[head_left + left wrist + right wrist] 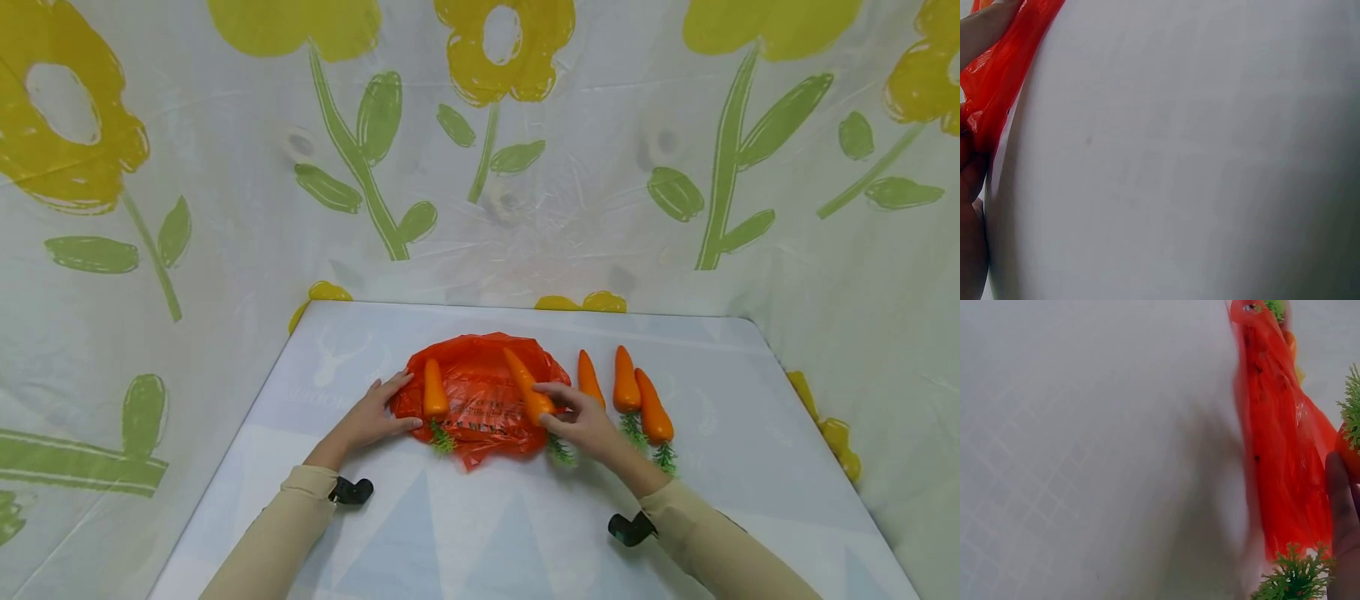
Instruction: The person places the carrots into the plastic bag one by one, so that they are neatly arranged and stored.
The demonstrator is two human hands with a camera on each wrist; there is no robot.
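A crinkled red plastic bag (pixel 480 404) lies spread on the table. My left hand (pixel 365 417) rests at its left edge, thumb and fingers spread wide. Beneath that thumb (pixel 988 31) the red film shows in the left wrist view. On the bag's left part lies an orange toy carrot (pixel 435 390) with a green leafy top. My right hand (pixel 588 417) pinches a second carrot (pixel 525 383) over the bag's right side, tip pointing away, leaves toward me. Its green leaves (pixel 1352 409) also show at the right wrist view's edge.
To the right of the bag lie three more carrots: one partly behind the right hand (pixel 588 375), a middle one (pixel 626 379) and an outer one (pixel 655 410). The pale table (pixel 750 500) meets a flower-printed curtain (pixel 585 183) behind and at the sides.
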